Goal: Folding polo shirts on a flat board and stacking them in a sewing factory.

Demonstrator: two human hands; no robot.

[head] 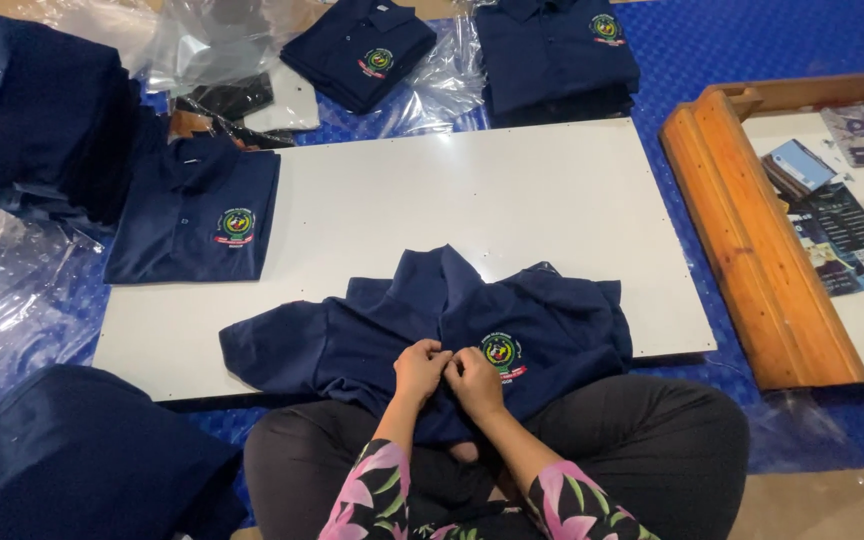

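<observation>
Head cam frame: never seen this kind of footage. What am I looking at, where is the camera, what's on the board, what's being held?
There is no machine here. A person sits cross-legged on the floor, and the one camera is worn on their head, looking down at their own hands.

In front of them lies a white board on a blue floor covering. An unfolded navy polo shirt with a round chest badge lies front side up across the board's near edge and their lap. The left hand and right hand meet at the shirt's front opening below the collar, pinching the fabric there.

A folded shirt rests on the board's left end. More folded navy shirts and clear plastic bags lie beyond. A wooden-edged tray with printed papers sits to the right.
</observation>
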